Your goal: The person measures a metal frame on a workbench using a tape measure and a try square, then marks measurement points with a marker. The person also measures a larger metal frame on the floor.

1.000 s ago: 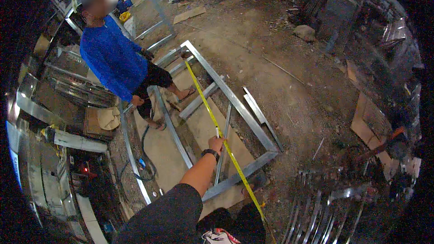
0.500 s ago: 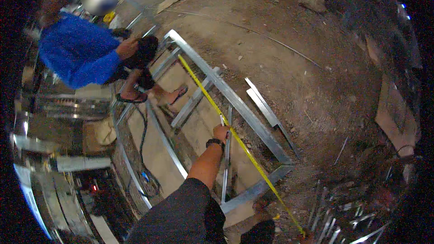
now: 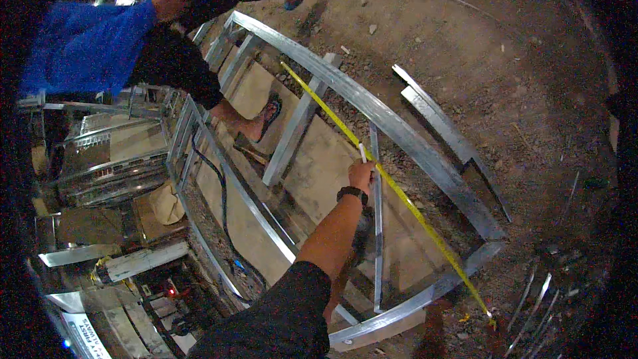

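My left hand (image 3: 362, 174), with a dark watch on its wrist, is closed around a slim white pen-like stick (image 3: 363, 152) that points up. It rests beside a yellow tape measure blade (image 3: 412, 207), which runs diagonally across a metal frame (image 3: 392, 123) lying on the ground. Just beyond the hand, a thin metal bar (image 3: 378, 246) crosses the frame under the tape. The blade's near end lies past the frame's lower right corner, in shadow. I see no right hand.
A person in a blue top (image 3: 86, 46) stands at the upper left, one sandalled foot (image 3: 269, 116) inside the frame. Loose metal strips (image 3: 438, 119) lie on the dirt to the right. A black cable (image 3: 222, 193) runs along the left. More metal framing (image 3: 100, 139) stands beyond it.
My view has shifted. The other person has stepped, and one foot is now on the dirt beyond the frame's far end. My left hand stays at the tape, still gripping the white stick.
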A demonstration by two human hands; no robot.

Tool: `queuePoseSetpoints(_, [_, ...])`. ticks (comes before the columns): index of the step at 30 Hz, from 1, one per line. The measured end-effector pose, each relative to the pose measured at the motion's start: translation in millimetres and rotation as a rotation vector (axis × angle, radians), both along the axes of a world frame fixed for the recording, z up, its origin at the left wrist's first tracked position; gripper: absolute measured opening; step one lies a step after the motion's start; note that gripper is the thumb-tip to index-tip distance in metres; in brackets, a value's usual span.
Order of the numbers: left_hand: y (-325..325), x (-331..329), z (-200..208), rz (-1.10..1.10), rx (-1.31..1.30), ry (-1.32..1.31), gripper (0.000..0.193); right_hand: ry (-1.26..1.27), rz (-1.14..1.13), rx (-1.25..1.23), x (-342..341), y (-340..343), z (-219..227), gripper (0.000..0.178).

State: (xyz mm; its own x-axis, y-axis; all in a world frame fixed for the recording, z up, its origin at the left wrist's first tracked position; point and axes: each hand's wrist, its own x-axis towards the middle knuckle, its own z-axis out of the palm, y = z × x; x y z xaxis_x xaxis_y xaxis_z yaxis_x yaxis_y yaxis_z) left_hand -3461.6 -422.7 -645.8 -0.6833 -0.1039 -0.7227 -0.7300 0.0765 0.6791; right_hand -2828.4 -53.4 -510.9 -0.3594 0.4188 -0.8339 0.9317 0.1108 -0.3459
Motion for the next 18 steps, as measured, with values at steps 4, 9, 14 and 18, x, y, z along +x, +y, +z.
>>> queuePoseSetpoints(4, [-22,-46,-73,0.003,-0.021,0.143,0.019,0.035,0.046,0.008,-5,14,-43,0.045])
queuePoseSetpoints(9, [-48,-125,-138,-0.442,-0.345,0.751,0.031,0.069,0.088,0.022,-7,34,-83,0.046])
queuePoseSetpoints(14, [-31,-170,-131,0.116,-0.159,0.211,0.036,0.097,0.123,0.026,-8,51,-110,0.046])
queuePoseSetpoints(18, [-37,-201,-130,-0.082,-0.169,0.364,0.014,0.212,0.215,0.060,-13,55,-123,0.045])
